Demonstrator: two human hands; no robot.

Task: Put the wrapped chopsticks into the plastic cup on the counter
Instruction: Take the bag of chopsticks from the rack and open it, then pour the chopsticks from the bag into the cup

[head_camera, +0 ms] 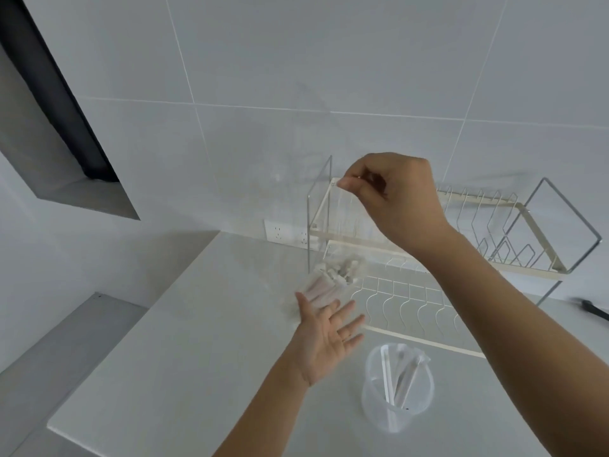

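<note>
While right hand [392, 196] pinches bag top, open left hand [329, 338] touches wrapped chopsticks [324, 285].

Left hand [329, 338], lower centre of the frame: palm turned upward and open, fingers spread and extended toward the upper right, thumb pointing up at the left edge of the hand. Its bare forearm runs down to the bottom edge at centre. Right hand [395, 196], above centre and higher in the frame: back of the hand toward the camera, fingers curled, thumb and forefinger tips pinched together at its left side. Its bare forearm descends diagonally to the lower right corner.
</note>
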